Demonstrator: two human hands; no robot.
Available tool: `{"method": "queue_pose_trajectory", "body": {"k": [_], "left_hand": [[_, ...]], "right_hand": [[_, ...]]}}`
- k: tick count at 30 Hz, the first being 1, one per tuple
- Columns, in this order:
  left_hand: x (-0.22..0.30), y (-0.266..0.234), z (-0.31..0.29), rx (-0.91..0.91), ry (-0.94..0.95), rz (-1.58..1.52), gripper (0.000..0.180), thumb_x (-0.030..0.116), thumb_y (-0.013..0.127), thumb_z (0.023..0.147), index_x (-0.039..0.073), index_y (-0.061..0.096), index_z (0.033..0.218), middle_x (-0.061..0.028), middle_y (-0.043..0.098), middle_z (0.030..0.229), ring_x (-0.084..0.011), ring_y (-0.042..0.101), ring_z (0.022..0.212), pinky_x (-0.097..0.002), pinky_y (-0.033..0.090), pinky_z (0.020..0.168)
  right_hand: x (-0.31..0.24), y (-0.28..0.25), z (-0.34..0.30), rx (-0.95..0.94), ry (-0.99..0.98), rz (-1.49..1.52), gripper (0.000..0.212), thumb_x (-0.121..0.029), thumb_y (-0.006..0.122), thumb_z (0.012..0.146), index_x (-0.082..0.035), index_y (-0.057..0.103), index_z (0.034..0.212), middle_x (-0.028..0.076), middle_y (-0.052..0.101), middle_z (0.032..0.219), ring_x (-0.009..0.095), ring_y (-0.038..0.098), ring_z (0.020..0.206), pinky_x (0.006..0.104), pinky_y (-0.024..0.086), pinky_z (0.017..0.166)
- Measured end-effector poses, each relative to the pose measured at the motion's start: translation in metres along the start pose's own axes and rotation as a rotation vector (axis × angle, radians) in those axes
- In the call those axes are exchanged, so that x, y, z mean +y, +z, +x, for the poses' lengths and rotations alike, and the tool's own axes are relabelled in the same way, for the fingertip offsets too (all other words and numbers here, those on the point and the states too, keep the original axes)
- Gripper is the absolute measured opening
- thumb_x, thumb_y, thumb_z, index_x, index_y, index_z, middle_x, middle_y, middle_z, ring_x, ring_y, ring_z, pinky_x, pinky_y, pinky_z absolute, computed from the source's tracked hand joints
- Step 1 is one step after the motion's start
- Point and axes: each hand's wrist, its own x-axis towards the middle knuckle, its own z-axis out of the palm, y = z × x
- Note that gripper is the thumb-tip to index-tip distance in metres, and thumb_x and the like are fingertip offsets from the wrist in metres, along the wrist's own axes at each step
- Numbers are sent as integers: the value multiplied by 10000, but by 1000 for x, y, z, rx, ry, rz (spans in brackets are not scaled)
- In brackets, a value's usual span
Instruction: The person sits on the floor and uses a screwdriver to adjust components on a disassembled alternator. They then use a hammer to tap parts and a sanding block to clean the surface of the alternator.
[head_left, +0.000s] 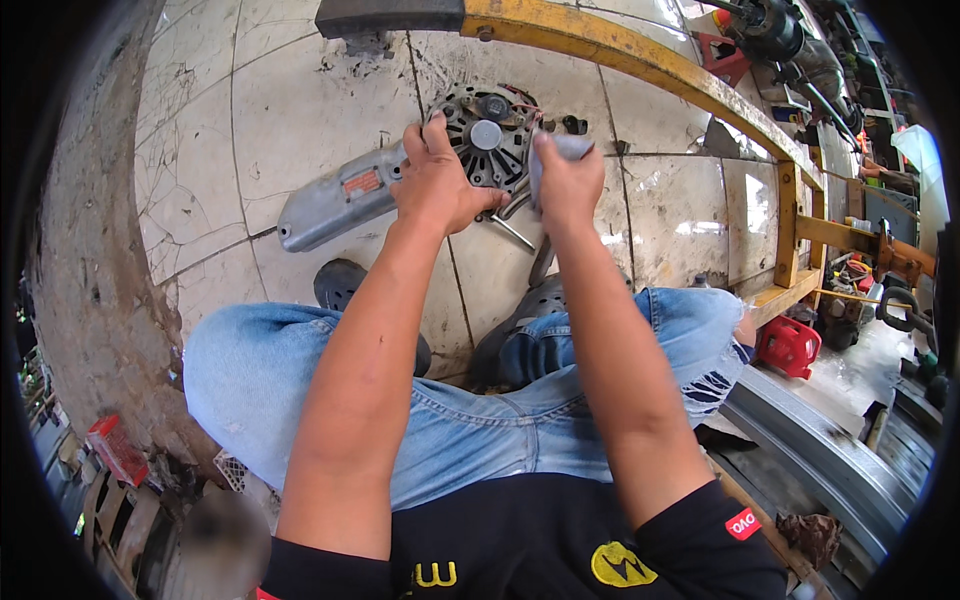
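A round slotted metal housing, like an alternator [487, 134], lies on the tiles in front of me with its pale round centre facing up. My left hand [437, 188] grips its near left edge, thumb and fingers spread along the rim. At its right side my right hand [570, 190] is closed on a folded grey sheet [572, 147]; whether it is cloth or abrasive paper I cannot tell. A thin metal rod [513, 232] lies just below the housing. Left of my left hand rests a long grey metal casing [338, 200] with an orange label.
A yellow metal frame [640, 42] arches across the far side and down the right. Beyond it stand assorted machine parts [780, 45]. A red plastic piece [790, 347] and a steel channel [815, 440] lie on the right. A rough concrete ledge [90, 200] runs along the left.
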Motion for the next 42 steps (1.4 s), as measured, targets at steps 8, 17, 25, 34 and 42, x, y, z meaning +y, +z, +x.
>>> {"method": "queue_pose_trajectory", "body": {"k": [8,17,25,34,42], "left_hand": [[-6,2,-2,23,0,12,1308,503,941,558,156,134,1526,-206,168,1587,-464,425,1347,-618,413,1023],[-2,0,-6,21,-15,40,1287,489,938,577,149,134,1522,-202,186,1567,-477,428,1329,-615,414,1009],[-2,-3,-5,5,-16,28,1282,502,929,586,141,132,1524,-209,183,1573,-476,428,1335,-615,406,1023],[-4,-2,-4,-14,-41,50,1311,524,929,572,145,121,1531,-208,177,1574,-473,435,1329,-611,408,1017],[0,-3,0,18,-9,30,1323,520,929,572,142,110,1539,-197,185,1570,-459,447,1323,-611,423,996]], "right_hand": [[14,-4,-18,25,-75,-76,442,-281,838,789,27,598,995,150,681,930,237,646,835,373,521,781],[19,-9,-23,-77,-6,-35,493,-307,794,811,21,567,1101,212,678,1031,357,666,955,424,501,877],[9,-7,-20,-45,-84,-93,469,-316,800,800,26,575,1029,226,679,1006,344,673,942,432,503,853],[-11,-4,-12,-27,-68,-144,461,-301,807,799,15,578,1043,205,681,996,330,674,934,429,508,844],[-12,1,6,-22,-61,-147,431,-288,792,810,9,570,1029,207,682,977,350,674,912,434,509,827]]}}
